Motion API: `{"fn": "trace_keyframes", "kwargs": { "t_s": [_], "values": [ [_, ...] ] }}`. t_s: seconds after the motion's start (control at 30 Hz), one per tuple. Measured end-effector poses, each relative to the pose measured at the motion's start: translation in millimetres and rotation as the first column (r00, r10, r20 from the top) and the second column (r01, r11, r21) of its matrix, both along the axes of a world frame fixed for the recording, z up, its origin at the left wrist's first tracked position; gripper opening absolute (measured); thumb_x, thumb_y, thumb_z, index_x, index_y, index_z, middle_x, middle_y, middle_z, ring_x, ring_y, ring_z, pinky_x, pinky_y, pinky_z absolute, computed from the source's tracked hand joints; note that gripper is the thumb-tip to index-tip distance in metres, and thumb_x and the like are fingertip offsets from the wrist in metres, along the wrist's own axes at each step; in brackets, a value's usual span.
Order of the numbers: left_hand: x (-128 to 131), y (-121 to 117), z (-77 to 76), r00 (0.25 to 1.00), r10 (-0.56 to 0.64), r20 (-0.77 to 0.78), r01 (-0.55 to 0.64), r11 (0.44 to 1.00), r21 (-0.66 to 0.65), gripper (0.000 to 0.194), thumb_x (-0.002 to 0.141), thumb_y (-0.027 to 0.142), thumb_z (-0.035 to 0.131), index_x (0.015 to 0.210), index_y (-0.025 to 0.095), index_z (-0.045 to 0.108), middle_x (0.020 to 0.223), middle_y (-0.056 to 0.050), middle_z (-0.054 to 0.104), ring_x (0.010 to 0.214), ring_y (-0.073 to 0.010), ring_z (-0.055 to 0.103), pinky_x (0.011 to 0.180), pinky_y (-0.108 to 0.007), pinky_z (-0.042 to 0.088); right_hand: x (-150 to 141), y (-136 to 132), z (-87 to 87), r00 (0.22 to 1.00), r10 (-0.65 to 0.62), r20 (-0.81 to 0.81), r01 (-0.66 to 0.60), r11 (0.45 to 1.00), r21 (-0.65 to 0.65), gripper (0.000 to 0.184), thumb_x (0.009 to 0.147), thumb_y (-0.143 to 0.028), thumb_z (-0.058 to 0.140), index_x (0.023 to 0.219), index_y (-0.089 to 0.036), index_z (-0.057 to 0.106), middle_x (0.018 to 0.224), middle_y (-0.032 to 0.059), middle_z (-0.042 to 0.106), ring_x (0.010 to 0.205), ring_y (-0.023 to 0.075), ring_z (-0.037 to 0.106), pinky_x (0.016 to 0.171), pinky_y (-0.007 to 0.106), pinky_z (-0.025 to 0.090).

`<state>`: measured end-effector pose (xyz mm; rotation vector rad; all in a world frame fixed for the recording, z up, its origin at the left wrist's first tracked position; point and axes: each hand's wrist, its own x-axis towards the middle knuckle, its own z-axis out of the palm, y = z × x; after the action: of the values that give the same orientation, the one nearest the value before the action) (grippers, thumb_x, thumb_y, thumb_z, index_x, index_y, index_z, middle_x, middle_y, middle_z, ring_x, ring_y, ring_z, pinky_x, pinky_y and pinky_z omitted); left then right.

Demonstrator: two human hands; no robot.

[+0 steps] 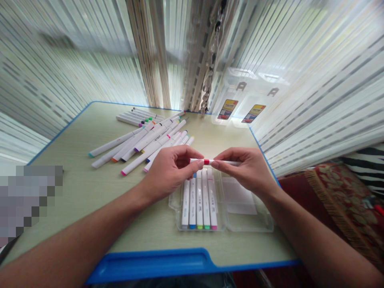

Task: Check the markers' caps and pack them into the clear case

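Note:
My left hand [171,170] and my right hand [246,168] pinch the two ends of one white marker with a red band [207,162], held level above an open clear plastic case [249,218]. Several white markers [199,204] lie side by side in the case's left half, coloured ends toward me. Both hands are closed on the held marker. A loose heap of white markers [150,140] with coloured ends lies on the pale desk [90,188] beyond my left hand.
The desk has a blue rim [150,264] with a tray groove at the near edge. Two clear storage boxes [240,108] stand at the back right by the striped curtain. A patterned red cloth [333,196] lies to the right.

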<state>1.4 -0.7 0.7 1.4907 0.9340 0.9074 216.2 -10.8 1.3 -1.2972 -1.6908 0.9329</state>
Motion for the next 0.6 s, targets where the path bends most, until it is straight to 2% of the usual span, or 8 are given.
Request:
{"fn": "trace_keyframes", "kwargs": {
  "t_s": [0.13, 0.33, 0.6],
  "values": [
    [-2, 1, 1.5, 0.999, 0.033, 0.02, -0.033, 0.999, 0.007, 0.016, 0.085, 0.026, 0.073, 0.09, 0.011, 0.072, 0.068, 0.0, 0.067, 0.054, -0.0082, 0.059, 0.05, -0.018, 0.047, 2, 2, -1.4, 0.997, 0.002, -0.078, -0.006, 0.999, -0.049, 0.022, 0.075, -0.036, 0.084, 0.081, -0.016, 0.081, 0.068, 0.004, 0.074, 0.056, 0.0115, 0.061, 0.051, 0.022, 0.046],
    [-5, 7, -2.9, 0.988, 0.112, 0.107, -0.11, 0.994, -0.025, 0.017, 0.087, 0.029, 0.07, 0.089, 0.012, 0.072, 0.076, -0.003, 0.071, 0.053, -0.009, 0.059, 0.052, -0.021, 0.047, 7, 6, -6.7, 0.958, -0.022, -0.287, -0.024, 0.988, -0.156, 0.024, 0.075, -0.033, 0.085, 0.09, -0.016, 0.082, 0.059, 0.0012, 0.067, 0.045, 0.0078, 0.049, 0.042, 0.021, 0.037],
    [-6, 13, -7.2, 0.937, 0.211, 0.278, -0.171, 0.972, -0.16, 0.014, 0.084, 0.027, 0.072, 0.086, 0.013, 0.073, 0.075, -0.003, 0.07, 0.052, -0.0083, 0.055, 0.049, -0.021, 0.046, 7, 8, -2.4, 0.845, -0.024, -0.534, -0.114, 0.968, -0.224, 0.018, 0.077, -0.027, 0.082, 0.092, -0.018, 0.083, 0.066, 0.0034, 0.072, 0.045, 0.0063, 0.048, 0.043, 0.021, 0.04]
  ]
}}
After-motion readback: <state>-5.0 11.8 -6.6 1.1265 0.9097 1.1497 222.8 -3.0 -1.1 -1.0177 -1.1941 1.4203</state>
